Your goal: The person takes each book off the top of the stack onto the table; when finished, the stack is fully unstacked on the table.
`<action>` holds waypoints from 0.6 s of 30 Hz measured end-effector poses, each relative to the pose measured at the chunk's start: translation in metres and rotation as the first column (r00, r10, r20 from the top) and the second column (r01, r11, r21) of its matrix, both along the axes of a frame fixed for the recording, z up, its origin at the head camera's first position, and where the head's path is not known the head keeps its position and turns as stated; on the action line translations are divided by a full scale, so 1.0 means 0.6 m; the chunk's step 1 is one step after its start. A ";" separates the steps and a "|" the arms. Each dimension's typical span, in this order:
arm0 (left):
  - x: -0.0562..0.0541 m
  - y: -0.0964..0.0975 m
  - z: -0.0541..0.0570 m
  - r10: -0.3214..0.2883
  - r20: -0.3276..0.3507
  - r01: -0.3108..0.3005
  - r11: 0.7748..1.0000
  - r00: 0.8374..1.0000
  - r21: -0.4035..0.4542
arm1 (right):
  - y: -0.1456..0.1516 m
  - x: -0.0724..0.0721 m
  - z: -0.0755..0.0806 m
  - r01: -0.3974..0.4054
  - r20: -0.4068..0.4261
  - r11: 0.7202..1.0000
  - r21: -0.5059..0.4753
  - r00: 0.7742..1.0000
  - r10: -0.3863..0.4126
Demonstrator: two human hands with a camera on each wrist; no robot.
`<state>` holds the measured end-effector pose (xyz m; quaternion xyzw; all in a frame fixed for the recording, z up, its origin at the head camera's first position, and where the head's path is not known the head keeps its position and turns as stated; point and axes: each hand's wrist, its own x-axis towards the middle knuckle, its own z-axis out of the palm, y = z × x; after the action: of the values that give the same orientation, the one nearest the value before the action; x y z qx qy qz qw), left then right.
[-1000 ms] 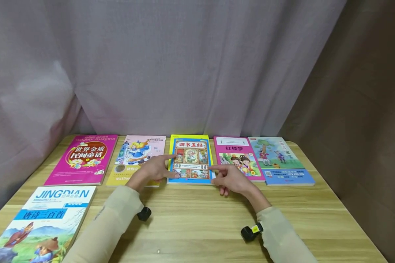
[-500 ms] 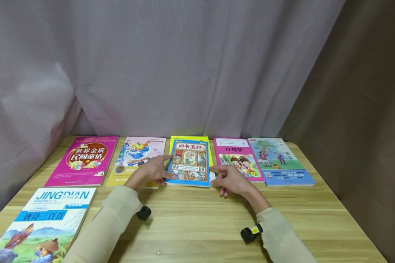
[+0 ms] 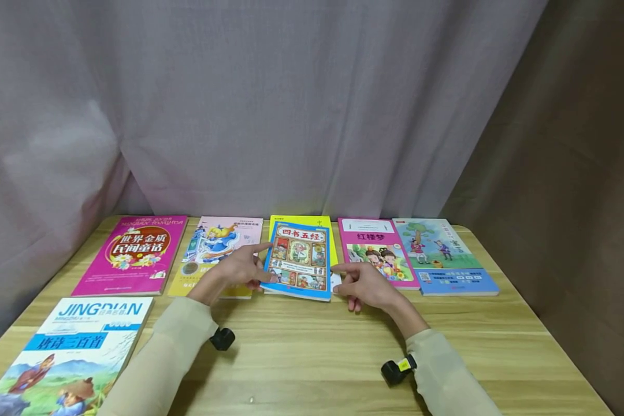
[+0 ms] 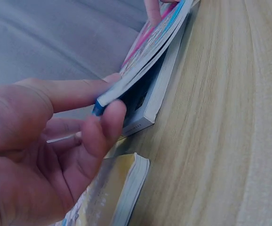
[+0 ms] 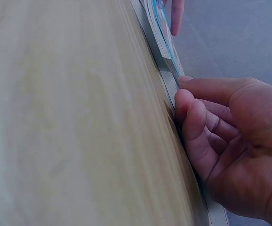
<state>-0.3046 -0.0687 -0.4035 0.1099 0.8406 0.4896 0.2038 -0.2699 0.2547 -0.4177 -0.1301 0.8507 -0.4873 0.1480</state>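
In the head view a thin blue picture-covered book (image 3: pixel 299 257) lies askew over a yellow book (image 3: pixel 304 219). My left hand (image 3: pixel 239 267) pinches the blue book's left edge between thumb and index finger. The left wrist view shows that edge of the blue book (image 4: pixel 140 68) raised, with a dark gap above the lower book (image 4: pixel 157 94). My right hand (image 3: pixel 366 283) is at the yellow book's lower right side, its thumb and index fingertip pinching that edge (image 5: pixel 169 84) in the right wrist view. Most of the yellow book's cover is hidden.
A magenta book (image 3: pixel 130 254) and a pink-and-yellow book (image 3: pixel 221 240) lie to the left. On the right are a pink book (image 3: pixel 377 254) and a green-and-blue book (image 3: pixel 442 254). A white-and-blue book (image 3: pixel 67 358) lies front left on the wooden table (image 3: pixel 312 358). Curtains stand behind.
The blue book has slid toward me and turned askew, exposing more of the yellow book. My left hand has moved slightly left with it. My right hand has stayed almost still.
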 end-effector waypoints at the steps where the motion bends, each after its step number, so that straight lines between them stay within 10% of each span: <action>1: 0.000 -0.002 -0.001 -0.003 0.002 0.003 1.000 1.000 0.016 | 0.000 0.000 -0.001 0.002 0.002 1.000 0.002 1.000 -0.002; 18: 0.009 -0.027 0.002 -0.012 0.063 -0.009 0.949 0.998 0.315 | -0.005 0.001 -0.004 0.042 -0.032 0.997 0.064 0.999 -0.040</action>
<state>-0.2991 -0.0852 -0.4024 0.1259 0.7447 0.6205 0.2109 -0.2692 0.2517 -0.4202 -0.1153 0.8707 -0.4604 0.1292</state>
